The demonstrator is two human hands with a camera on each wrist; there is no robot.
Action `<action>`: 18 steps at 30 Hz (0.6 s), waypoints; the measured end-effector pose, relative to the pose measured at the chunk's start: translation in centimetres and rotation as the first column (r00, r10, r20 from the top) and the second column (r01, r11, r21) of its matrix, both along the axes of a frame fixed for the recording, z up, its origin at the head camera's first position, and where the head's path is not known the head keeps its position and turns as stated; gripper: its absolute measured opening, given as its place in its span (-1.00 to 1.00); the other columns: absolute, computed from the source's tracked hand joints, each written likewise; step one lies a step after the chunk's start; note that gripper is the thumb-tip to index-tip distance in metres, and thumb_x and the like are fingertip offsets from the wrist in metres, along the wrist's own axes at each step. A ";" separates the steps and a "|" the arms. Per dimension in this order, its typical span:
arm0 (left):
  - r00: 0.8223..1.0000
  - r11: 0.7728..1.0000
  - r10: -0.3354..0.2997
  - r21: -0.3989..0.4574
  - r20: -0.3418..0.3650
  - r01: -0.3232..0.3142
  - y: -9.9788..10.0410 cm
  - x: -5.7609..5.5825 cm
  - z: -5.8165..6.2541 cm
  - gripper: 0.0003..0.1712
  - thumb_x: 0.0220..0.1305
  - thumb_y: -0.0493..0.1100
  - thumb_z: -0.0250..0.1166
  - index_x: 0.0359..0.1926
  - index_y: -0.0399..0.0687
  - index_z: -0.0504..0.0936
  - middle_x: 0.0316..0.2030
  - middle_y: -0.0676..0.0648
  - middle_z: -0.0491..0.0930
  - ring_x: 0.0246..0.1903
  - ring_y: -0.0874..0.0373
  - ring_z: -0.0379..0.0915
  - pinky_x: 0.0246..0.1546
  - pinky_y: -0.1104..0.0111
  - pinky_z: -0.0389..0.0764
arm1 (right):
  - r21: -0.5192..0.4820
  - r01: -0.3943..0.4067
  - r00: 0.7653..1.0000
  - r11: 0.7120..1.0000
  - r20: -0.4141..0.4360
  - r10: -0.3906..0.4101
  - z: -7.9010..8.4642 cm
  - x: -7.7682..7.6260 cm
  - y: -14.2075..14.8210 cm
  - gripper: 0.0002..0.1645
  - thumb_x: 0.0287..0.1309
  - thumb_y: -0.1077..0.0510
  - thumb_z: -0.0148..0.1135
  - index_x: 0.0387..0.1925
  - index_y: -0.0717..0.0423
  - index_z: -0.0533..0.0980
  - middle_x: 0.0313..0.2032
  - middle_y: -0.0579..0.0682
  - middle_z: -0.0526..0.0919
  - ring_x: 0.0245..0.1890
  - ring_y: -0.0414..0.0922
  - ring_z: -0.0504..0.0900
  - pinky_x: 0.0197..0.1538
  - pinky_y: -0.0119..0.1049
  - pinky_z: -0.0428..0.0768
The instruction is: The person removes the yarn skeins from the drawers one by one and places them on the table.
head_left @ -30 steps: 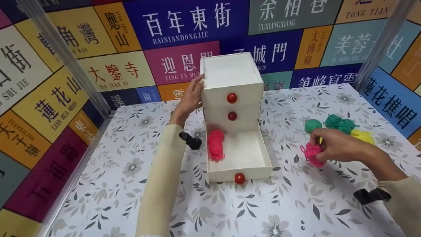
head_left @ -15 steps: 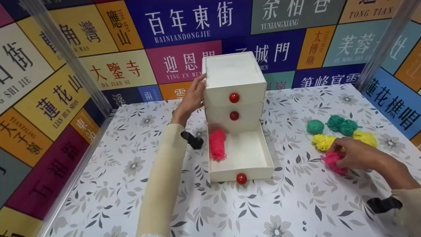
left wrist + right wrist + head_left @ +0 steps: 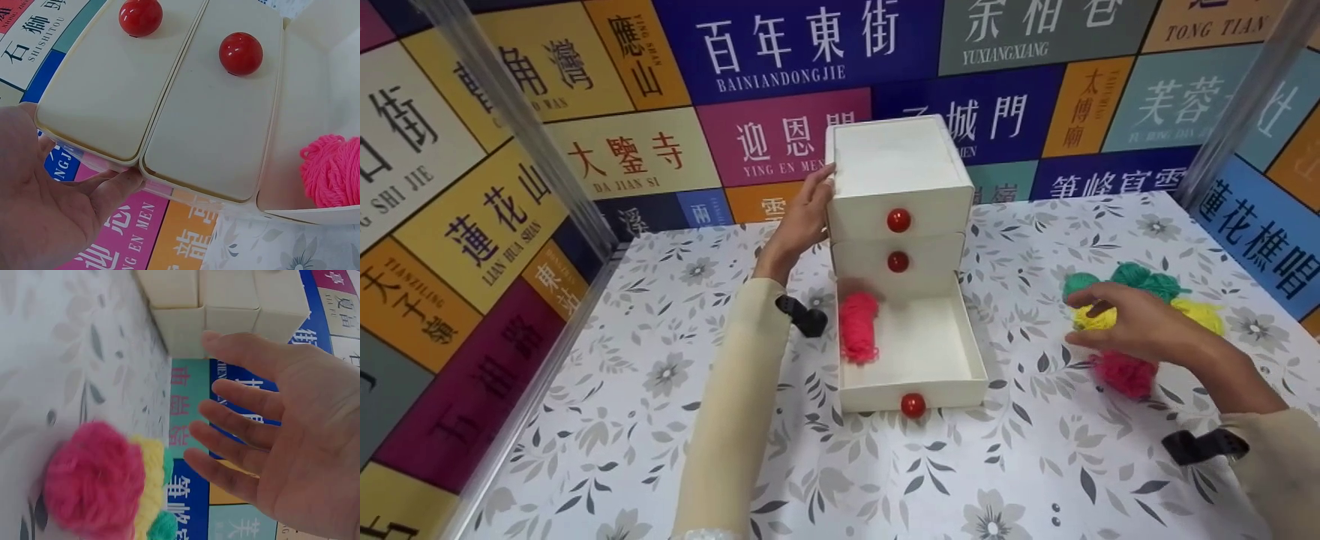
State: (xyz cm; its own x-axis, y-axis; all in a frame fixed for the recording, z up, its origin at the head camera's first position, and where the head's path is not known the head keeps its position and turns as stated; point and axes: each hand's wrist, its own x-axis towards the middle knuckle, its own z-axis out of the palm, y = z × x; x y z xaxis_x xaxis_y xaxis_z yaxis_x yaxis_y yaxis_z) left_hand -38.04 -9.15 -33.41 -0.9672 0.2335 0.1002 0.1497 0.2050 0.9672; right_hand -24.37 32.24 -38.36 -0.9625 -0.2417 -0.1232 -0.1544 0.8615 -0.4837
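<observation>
A white drawer cabinet [image 3: 896,161] with red round knobs stands on the table, its bottom drawer [image 3: 934,337] pulled out. Inside that drawer, against the left wall, lies a pink yarn skein [image 3: 859,326]. My left hand [image 3: 802,217] rests on the cabinet's left side, fingers fairly straight in the left wrist view. Over the yarn at the right hovers my right hand [image 3: 1147,326], fingers spread and holding nothing. Just below it a darker pink yarn ball [image 3: 1125,373] lies on the table. Yellow yarn [image 3: 1095,318] shows partly behind the hand.
Green yarn balls [image 3: 1147,281] and another yellow yarn ball [image 3: 1200,315] sit behind and beside the right hand. A floral cloth [image 3: 660,420] covers the table. Colourful panels with lettering [image 3: 802,45] rise at the back and sides.
My right hand carried the darker pink yarn ball to the right, set it down by the yellow yarn and let go, then rose off it. The left hand stays on the cabinet.
</observation>
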 end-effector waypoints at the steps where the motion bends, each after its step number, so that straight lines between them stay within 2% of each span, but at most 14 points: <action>1: 1.000 1.000 0.002 0.003 -0.001 -0.002 0.0 0.0 0.0 -0.45 0.64 0.02 -0.22 0.55 0.18 0.10 0.52 -0.16 0.13 0.41 -0.16 0.27 0.40 -0.13 0.39 | -0.028 0.000 1.000 1.000 -0.003 0.000 0.0 -0.2 -0.5 -0.17 0.15 -0.23 0.40 0.29 0.17 0.43 0.24 0.27 0.52 0.20 0.26 0.50 0.12 0.20 0.62; 3: 1.000 1.000 0.003 0.005 -0.004 -0.003 0.0 0.0 0.0 -0.45 0.64 0.01 -0.22 0.55 0.17 0.11 0.53 -0.16 0.12 0.42 -0.16 0.26 0.40 -0.14 0.38 | -0.081 0.003 1.000 0.997 0.002 -0.003 0.1 -0.5 -1.5 -0.18 0.16 -0.26 0.38 0.30 0.12 0.43 0.26 0.23 0.52 0.23 0.23 0.50 0.16 0.18 0.59; 8: 1.000 1.000 0.000 0.017 -0.011 0.000 0.0 0.0 -0.2 -0.45 0.63 -0.01 -0.21 0.55 0.14 0.11 0.53 -0.18 0.10 0.41 -0.17 0.26 0.39 -0.14 0.39 | -0.178 -0.025 0.999 0.984 0.016 0.028 0.4 -1.4 -3.9 -0.22 0.20 -0.24 0.35 0.30 0.12 0.43 0.27 0.20 0.52 0.22 0.18 0.54 0.11 -0.05 0.62; 14: 1.000 0.999 -0.011 0.041 -0.010 0.011 0.0 -0.1 -0.1 -0.45 0.64 -0.02 -0.22 0.56 0.11 0.09 0.51 -0.21 0.14 0.38 -0.18 0.31 0.38 -0.16 0.39 | -0.288 -0.055 0.997 0.956 0.044 0.070 1.0 -2.2 -7.0 -0.32 0.28 -0.08 0.33 0.31 0.14 0.41 0.28 0.21 0.50 0.25 0.18 0.52 0.17 0.05 0.62; 18: 1.000 1.000 0.000 0.025 -0.009 0.000 0.0 0.0 -0.1 -0.45 0.64 -0.01 -0.22 0.55 0.13 0.11 0.51 -0.19 0.14 0.38 -0.17 0.30 0.39 -0.16 0.39 | -0.300 -0.096 0.991 0.949 0.061 0.119 1.6 -3.0 -9.3 -0.32 0.28 -0.04 0.34 0.32 0.15 0.40 0.29 0.21 0.49 0.28 0.19 0.50 0.19 0.09 0.64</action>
